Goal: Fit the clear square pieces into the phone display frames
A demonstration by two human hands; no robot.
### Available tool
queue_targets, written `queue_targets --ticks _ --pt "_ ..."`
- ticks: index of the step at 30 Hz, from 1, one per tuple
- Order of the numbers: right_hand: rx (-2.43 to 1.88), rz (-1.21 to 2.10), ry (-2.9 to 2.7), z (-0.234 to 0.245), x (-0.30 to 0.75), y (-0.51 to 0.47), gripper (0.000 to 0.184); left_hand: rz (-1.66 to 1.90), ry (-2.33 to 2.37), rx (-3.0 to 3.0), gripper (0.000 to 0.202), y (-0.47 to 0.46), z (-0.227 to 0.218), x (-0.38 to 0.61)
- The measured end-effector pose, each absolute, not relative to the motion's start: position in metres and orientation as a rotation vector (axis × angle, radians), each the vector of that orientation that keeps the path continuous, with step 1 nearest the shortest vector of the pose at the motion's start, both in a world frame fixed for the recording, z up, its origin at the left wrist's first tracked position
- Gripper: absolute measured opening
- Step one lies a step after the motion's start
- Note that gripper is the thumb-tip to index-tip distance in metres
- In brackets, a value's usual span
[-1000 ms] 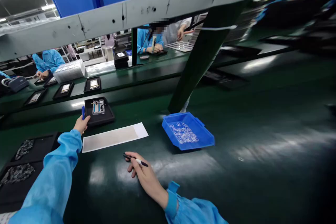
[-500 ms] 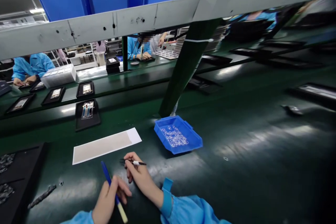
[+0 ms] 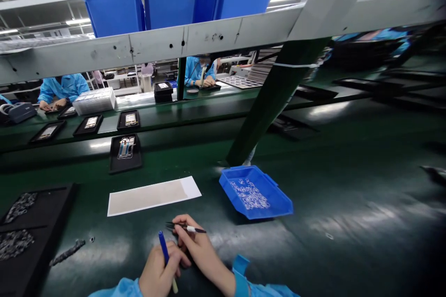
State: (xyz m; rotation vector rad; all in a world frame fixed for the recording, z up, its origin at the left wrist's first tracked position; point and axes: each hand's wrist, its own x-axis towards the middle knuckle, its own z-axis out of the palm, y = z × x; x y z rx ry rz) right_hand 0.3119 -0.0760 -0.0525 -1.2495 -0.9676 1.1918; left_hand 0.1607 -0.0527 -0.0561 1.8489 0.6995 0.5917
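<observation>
My left hand [image 3: 158, 269] is closed around a slim blue pen-shaped stick [image 3: 163, 247] with a pale yellowish lower end. Its blue tip points up and away from me. Close beside it on the right, my right hand [image 3: 200, 246] pinches dark tweezers [image 3: 192, 229] with a white band, their tips pointing left just above the bench. I cannot make out anything between the tips. Beyond both hands lies a white strip sheet [image 3: 153, 196] with a beige area. A blue tray [image 3: 277, 199] of small whitish ring-like parts [image 3: 251, 194] stands to the right.
A black divided tray [image 3: 52, 227] with heaps of small dark parts sits at left, near a dark twisted strip [image 3: 68, 253]. A black tray [image 3: 125, 162] holds a phone-like part. A slanted green post [image 3: 275, 97] rises behind the blue tray. Co-workers sit across the bench.
The view has turned, so the scene sits further right and lower. My left fingers have closed more around the blue stick, which stands steeper and nearer my right hand. The tweezers stay pinched.
</observation>
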Motion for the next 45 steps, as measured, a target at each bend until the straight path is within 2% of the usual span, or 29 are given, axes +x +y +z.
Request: queue_targets --ticks 8,19,28,45 --pt "-1.258 1.177 -0.975 -0.05 0.313 -0.076 0.056 0.563 0.716 1.828 0.068 -0.053 -0.052 0.162" --pt "-1.244 1.212 -0.861 -0.048 0.315 -0.078 0.073 0.583 0.716 1.857 0.067 -0.053 -0.052 0.16" --pt "-1.195 1.162 -0.898 -0.048 0.314 -0.079 0.056 0.562 0.733 1.835 0.067 -0.053 -0.05 0.161" --pt "-1.228 1.209 -0.896 -0.041 0.313 -0.079 0.06 0.559 0.73 1.852 0.063 -0.053 -0.047 0.16"
